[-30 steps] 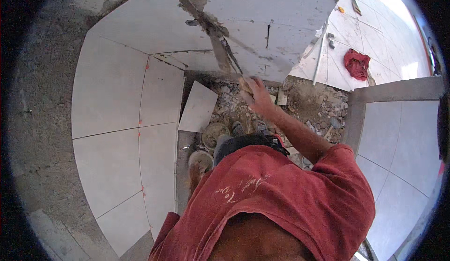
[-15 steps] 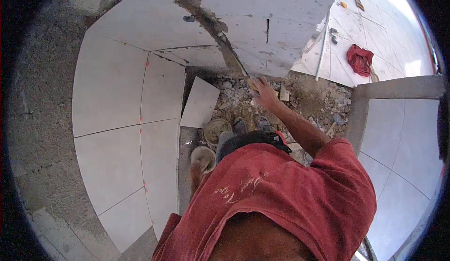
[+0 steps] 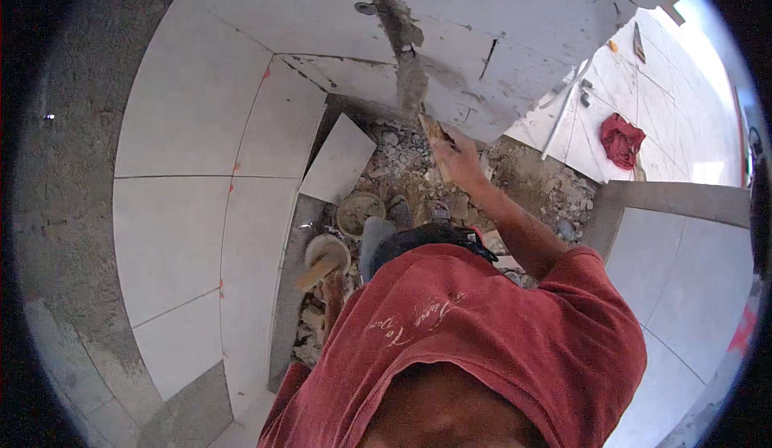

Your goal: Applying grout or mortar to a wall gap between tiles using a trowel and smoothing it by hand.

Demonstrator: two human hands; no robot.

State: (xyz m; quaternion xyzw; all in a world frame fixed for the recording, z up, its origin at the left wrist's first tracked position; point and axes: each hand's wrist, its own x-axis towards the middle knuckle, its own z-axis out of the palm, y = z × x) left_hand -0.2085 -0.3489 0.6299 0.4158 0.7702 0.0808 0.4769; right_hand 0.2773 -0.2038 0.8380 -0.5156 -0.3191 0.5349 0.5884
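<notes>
My right hand (image 3: 457,160) is closed on a flat wooden board (image 3: 435,138), its far end near the foot of the wall. Above that end, a grey mortar patch (image 3: 412,82) runs up the wall between white tiles (image 3: 338,36). My left hand (image 3: 334,277) is low beside a pale bucket (image 3: 328,248); its fingers are mostly hidden. A tan flat wooden piece (image 3: 316,274) lies across the bucket's near side, and I cannot tell whether the hand grips it. Beyond stands a second bucket (image 3: 359,213) with grey mix in it.
A loose white tile (image 3: 339,161) leans at the left wall. Rubble (image 3: 402,154) covers the ground around my feet. To the right are a low grey ledge (image 3: 675,200), a red cloth (image 3: 622,140), a pale pipe (image 3: 563,112) and a handsaw (image 3: 639,42).
The view has turned. The board in my right hand shows more of its length now. A tan wooden piece has appeared at the bucket by my left hand.
</notes>
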